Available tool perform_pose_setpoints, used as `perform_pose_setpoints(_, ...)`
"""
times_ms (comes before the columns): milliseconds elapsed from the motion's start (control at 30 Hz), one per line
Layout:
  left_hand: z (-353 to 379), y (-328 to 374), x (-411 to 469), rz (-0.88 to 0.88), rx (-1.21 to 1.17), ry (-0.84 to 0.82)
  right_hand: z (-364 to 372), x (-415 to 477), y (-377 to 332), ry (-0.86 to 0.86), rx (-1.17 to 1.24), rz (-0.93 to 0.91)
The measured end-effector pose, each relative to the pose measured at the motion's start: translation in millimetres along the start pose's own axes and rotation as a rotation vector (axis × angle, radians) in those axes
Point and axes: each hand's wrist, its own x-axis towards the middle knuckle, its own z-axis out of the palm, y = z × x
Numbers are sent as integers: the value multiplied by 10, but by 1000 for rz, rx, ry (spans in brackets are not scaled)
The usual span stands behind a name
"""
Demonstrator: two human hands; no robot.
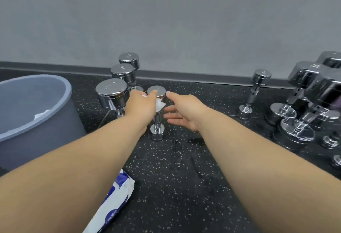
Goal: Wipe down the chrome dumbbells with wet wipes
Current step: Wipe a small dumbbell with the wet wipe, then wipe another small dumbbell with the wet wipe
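Note:
A small chrome dumbbell [157, 122] stands upright on the speckled black floor at the centre. My left hand [141, 106] holds a white wet wipe [160, 105] against the dumbbell's upper head and handle. My right hand [181, 109] hovers just to the right of the dumbbell, fingers straight and spread, thumb near the top head, holding nothing. Three larger chrome dumbbells [112, 94] stand upright in a row behind my left hand.
A grey bin [36, 107] with a bit of white wipe inside stands at the left. A blue-and-white wipes pack [112, 205] lies on the floor under my left forearm. Several more chrome dumbbells [302, 107] stand at the right. A grey wall runs behind.

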Motion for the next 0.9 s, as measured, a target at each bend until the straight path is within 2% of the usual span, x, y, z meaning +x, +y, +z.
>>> perform_pose_setpoints(267,445,386,-299,46,20,55,-1005,-337,110,172,-28,39)
perform_pose_setpoints(367,414,367,-311,53,174,188,-1157,-371,231,129,-26,64)
perform_pose_setpoints(467,241,228,-161,-38,277,276,-962,-320,206,65,-16,51)
perform_pose_setpoints(533,159,118,-42,-140,243,218,-713,-215,134,23,-23,36)
perform_pose_setpoints(667,187,4,92,-321,-84,3,-231,66,6,-26,-68,21)
perform_pose_setpoints(800,193,-78,325,-370,-259,-146,130,427,-42,-34,-127,46)
perform_pose_setpoints(900,270,-80,401,-342,-327,-139,197,682,-70,55,-149,-9)
